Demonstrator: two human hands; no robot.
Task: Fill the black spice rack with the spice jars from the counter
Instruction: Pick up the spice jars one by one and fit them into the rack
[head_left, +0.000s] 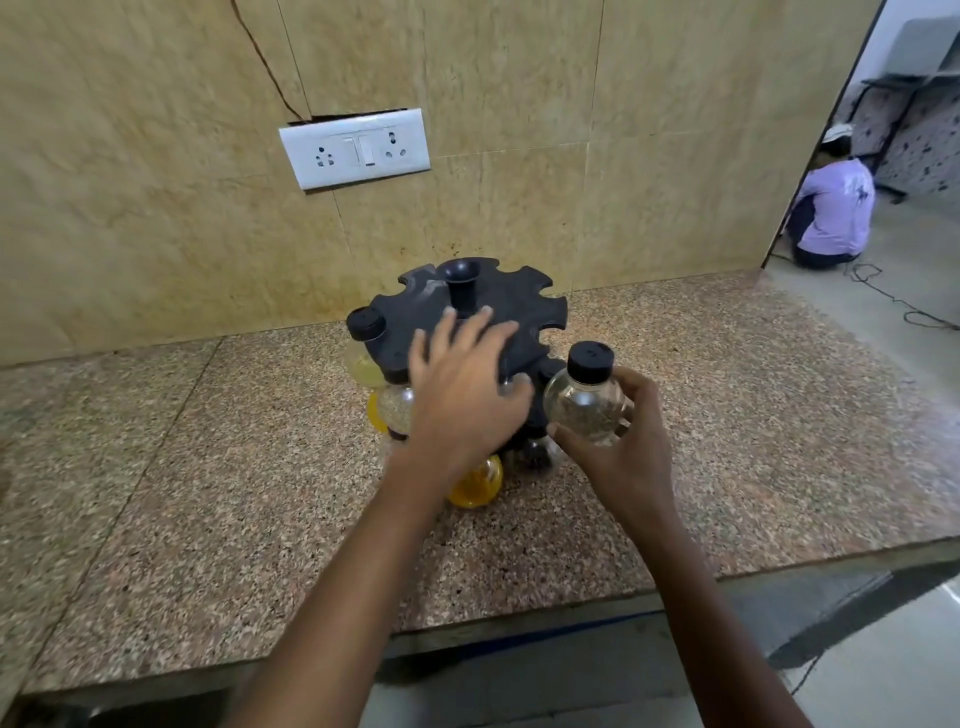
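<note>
The black spice rack (524, 301) stands on the speckled counter near the wall, with notched tiers and a central knob (460, 275). My left hand (462, 389) lies flat on its top tier, fingers spread. My right hand (631, 441) grips a round clear spice jar (584, 402) with a black cap, held just right of the rack's front edge. A yellowish jar (363, 348) hangs in a slot at the rack's left. Several more jars sit in lower slots, among them a pale jar (396, 406) and a yellow jar (478, 483), partly hidden by my left arm.
A granite counter (208, 467) runs left and right of the rack, its front edge near me. The tiled wall behind holds a white socket plate (356, 148). Through the opening at right, a person (831, 213) crouches on the floor beside cables.
</note>
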